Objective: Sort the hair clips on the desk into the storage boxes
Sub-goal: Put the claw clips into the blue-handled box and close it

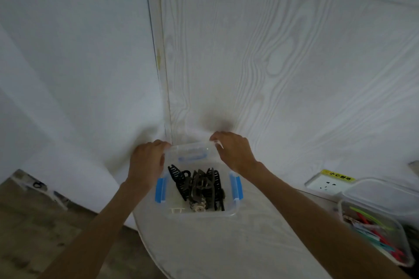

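A clear storage box [235,207] with blue latches stands on the white desk near the wall. Inside it lie several black and dark brown claw hair clips [199,184] and a pale one [197,207]. A clear lid [192,150] with a blue clasp is tilted up over the box's far edge. My left hand [147,161] grips the lid's left corner and my right hand [234,152] grips its right corner. A second clear box [405,263] at the right edge holds several long coloured clips [374,233].
The white desk [226,247] has a rounded front-left edge, with floor to its left. A white wall and wood-grain panel rise just behind the box. A wall socket [325,186] with a yellow label sits at the right, and a clear lid [381,192] leans behind the second box.
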A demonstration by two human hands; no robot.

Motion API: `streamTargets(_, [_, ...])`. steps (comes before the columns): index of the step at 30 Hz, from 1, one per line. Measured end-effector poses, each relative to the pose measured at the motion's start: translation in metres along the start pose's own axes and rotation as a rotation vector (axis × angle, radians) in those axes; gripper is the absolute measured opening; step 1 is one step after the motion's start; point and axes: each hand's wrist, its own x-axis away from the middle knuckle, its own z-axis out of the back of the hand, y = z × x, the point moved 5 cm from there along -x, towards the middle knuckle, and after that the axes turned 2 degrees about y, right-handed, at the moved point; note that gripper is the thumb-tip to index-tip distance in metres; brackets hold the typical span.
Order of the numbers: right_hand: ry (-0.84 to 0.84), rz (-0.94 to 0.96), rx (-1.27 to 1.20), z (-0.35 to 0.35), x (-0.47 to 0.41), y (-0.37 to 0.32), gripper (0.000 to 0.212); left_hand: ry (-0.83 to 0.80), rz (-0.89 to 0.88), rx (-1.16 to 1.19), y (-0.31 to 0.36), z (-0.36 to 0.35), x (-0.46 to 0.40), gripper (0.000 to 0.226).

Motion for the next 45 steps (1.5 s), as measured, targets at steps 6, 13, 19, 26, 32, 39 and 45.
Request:
streamTargets(6, [0.310,0.251,-0.058,0.050,0.038,-0.013,0.020,0.382,-0.070,0.071,0.020,0.052,0.025,0.026])
streamTargets(13, [-0.058,0.552,0.112,0.008,0.119,0.005,0.050,0.086,-0.324,0.054,0.025,0.004,0.113,0.032])
streamTargets(19, [-0.250,0.335,-0.024,-0.012,0.129,-0.007,0.037,-0.143,-0.213,0.022,0.022,-0.017,0.131,0.058])
streamTargets(26, [-0.180,-0.076,0.057,-0.044,0.106,-0.014,0.061,-0.151,0.137,0.054,0.024,-0.044,0.092,0.098])
streamTargets(32, [-0.334,-0.035,0.023,-0.057,0.085,0.009,0.088,-0.197,0.208,0.013,0.026,-0.060,0.075,0.095])
streamTargets(39, [-0.326,-0.025,0.002,-0.065,0.098,0.007,0.076,-0.187,0.185,0.059,0.017,-0.070,0.093,0.095])
streamTargets(45, [-0.323,-0.074,0.017,-0.067,0.092,0.007,0.078,-0.204,0.165,0.003,0.019,-0.066,0.083,0.089])
